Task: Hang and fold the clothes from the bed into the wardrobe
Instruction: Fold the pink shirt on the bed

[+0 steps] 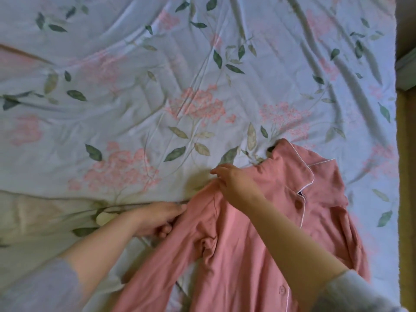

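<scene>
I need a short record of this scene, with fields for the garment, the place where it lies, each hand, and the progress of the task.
garment: pink shirt with collar, buttons and white piping
place: lies front up on the floral bed sheet
left hand: grips the fabric at the top of one sleeve
right hand: pinches the shoulder beside the collar
progress: shirt not yet folded; no hanger or wardrobe in view

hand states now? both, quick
Left hand: gripping the pink shirt at its sleeve edge.
Right hand: pinching the same shirt at the shoulder.
</scene>
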Tool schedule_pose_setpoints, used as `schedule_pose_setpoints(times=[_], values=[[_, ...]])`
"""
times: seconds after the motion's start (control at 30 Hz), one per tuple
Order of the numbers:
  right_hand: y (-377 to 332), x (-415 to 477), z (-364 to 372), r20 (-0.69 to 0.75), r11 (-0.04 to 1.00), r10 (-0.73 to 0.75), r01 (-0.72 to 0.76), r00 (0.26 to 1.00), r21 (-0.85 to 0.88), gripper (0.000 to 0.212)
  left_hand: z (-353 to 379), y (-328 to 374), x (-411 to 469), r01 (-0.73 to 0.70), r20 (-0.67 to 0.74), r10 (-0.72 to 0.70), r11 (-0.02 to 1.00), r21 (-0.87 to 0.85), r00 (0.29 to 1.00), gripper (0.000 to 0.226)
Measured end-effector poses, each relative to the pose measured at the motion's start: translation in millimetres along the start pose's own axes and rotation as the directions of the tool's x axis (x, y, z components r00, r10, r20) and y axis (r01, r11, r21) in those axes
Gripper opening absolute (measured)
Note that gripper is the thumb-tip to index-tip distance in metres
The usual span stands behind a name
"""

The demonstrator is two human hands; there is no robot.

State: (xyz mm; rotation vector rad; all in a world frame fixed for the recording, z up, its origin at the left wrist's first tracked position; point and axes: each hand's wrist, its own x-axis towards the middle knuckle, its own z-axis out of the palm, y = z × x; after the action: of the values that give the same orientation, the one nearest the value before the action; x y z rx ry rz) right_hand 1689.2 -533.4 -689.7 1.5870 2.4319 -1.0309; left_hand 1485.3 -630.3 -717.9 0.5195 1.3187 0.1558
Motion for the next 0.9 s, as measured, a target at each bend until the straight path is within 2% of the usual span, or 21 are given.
schedule_pose_setpoints(times=[0.07,0.17,0.27,0.33,0.4,0.5,0.57,0.63,0.67,0.7,0.73,0.77,0.8,0.83,0.87,0.9], values=[[-2,11,2,0.109,0.998,0.024,-0.018,0.994,-0.061,0.037,2,-4,2,-0.011,0.041,0.009,0.998,0.06,0.999,0.023],[-6,23,1,0.259,0.985,0.051,-0.005,0.964,-0.174,0.043,7,-8,3,-0.069,0.083,0.068,0.998,0.007,0.994,0.026],[-12,28,-1,0.349,0.938,0.064,0.063,0.935,-0.341,0.026,3,-6,5,-0.051,0.121,0.063,0.993,-0.105,0.991,0.02],[-15,28,-3,0.375,0.922,0.047,0.104,0.926,-0.372,0.022,-2,-2,2,-0.024,0.153,0.049,0.987,-0.159,0.987,0.014],[-18,28,-7,0.318,0.943,-0.017,0.121,0.948,-0.31,0.015,-8,4,-2,-0.007,0.164,0.03,0.99,-0.139,0.986,0.015],[-22,39,-10,0.066,0.959,-0.073,0.088,0.995,-0.269,0.009,-29,19,-10,-0.011,0.134,0.026,0.994,-0.107,0.991,0.019],[-21,50,-10,-0.077,0.975,-0.004,-0.014,0.997,-0.224,0.007,-55,30,-15,-0.028,0.067,0.032,0.998,-0.061,0.997,0.02],[-20,61,-9,-0.147,0.977,0.13,-0.152,0.981,-0.149,0.003,-86,38,-19,-0.059,-0.038,0.059,0.998,0.003,0.998,0.02],[-20,65,-6,-0.14,0.971,0.179,-0.197,0.974,-0.133,0.003,-100,41,-20,-0.089,-0.15,0.11,0.986,0.14,0.983,0.023],[-20,69,-1,-0.116,0.968,0.196,-0.212,0.974,-0.136,0.001,-112,40,-20,-0.084,-0.289,0.195,0.932,0.354,0.937,0.031],[-21,72,6,-0.094,0.969,0.19,-0.203,0.977,-0.142,0.004,-121,39,-18,-0.043,-0.417,0.32,0.833,0.552,0.851,0.041],[-22,75,12,-0.081,0.97,0.181,-0.192,0.98,-0.147,0.008,-125,37,-14,0.006,-0.497,0.442,0.743,0.669,0.746,0.047],[-23,76,17,-0.079,0.972,0.177,-0.187,0.981,-0.144,0.012,-125,36,-12,0.037,-0.534,0.519,0.693,0.72,0.667,0.049],[-23,77,20,-0.083,0.972,0.185,-0.195,0.979,-0.134,0.016,-124,35,-11,0.057,-0.547,0.565,0.661,0.748,0.618,0.049],[-22,78,21,-0.091,0.971,0.197,-0.207,0.976,-0.119,0.019,-123,35,-9,0.089,-0.547,0.575,0.636,0.767,0.609,0.047],[-20,79,22,-0.097,0.97,0.212,-0.222,0.972,-0.103,0.02,-124,35,-8,0.122,-0.536,0.562,0.61,0.783,0.63,0.046]])
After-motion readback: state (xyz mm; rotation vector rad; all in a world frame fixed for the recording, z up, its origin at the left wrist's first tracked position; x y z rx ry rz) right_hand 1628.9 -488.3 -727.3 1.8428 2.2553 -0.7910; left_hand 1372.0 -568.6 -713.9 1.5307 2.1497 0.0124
